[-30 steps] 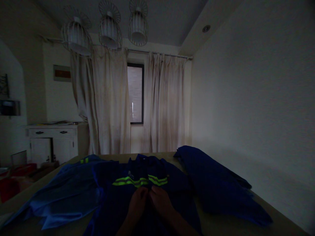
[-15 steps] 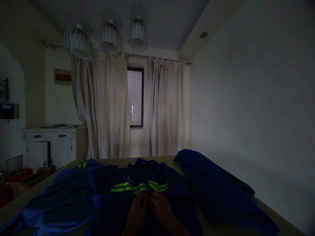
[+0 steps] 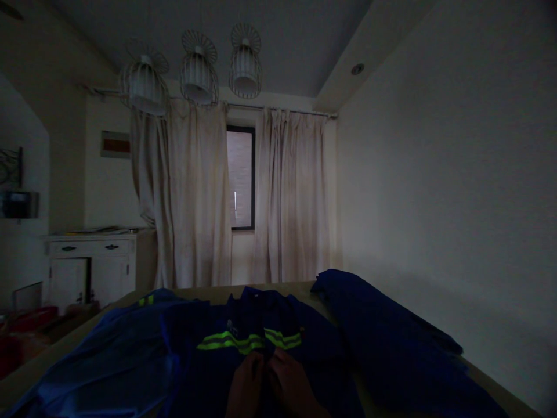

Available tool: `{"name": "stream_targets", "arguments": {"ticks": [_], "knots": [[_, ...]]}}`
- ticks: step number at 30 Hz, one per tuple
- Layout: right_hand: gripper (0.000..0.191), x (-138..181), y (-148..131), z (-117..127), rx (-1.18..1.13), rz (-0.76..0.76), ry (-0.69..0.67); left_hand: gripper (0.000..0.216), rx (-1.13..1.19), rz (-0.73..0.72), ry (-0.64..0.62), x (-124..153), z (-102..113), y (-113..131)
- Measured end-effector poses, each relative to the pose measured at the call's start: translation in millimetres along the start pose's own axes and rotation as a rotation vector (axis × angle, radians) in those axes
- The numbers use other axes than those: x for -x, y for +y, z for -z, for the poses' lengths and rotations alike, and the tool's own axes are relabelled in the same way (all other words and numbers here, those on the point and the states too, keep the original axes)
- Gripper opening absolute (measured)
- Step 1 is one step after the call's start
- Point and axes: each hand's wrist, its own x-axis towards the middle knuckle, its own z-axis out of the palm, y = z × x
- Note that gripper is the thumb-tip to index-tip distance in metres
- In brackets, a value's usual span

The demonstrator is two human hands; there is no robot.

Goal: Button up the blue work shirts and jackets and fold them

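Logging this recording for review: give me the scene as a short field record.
left hand: at the front of a dark-blue collared cloth jacket, below its yellow-green stripes
right hand: beside it, at the same jacket
grip: too dark to tell
left side: lighter-blue cloth garment
right side: second dark-blue cloth garment
behind: pale fabric curtains

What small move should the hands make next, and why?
Perhaps level the jacket's front edges: its stripe looks stepped at the middle, and the left hand and right hand are already close together just below. Their grip is too dark to tell.
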Motion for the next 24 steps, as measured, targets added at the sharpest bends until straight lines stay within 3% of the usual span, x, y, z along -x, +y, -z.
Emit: {"name": "stream_targets", "arguments": {"ticks": [13,24], "knots": [[0.02,-7.9,13.9,-9.8,-0.081,-0.041,-0.018,0.026,-0.05,0.018,-0.027,-3.0,5.1,3.5],[0.019,-15.8,26.0,-24.7,-0.08,-0.129,-0.079,0.029,0.041,-0.085,-0.03,-17.6,-3.7,-28.2]]}}
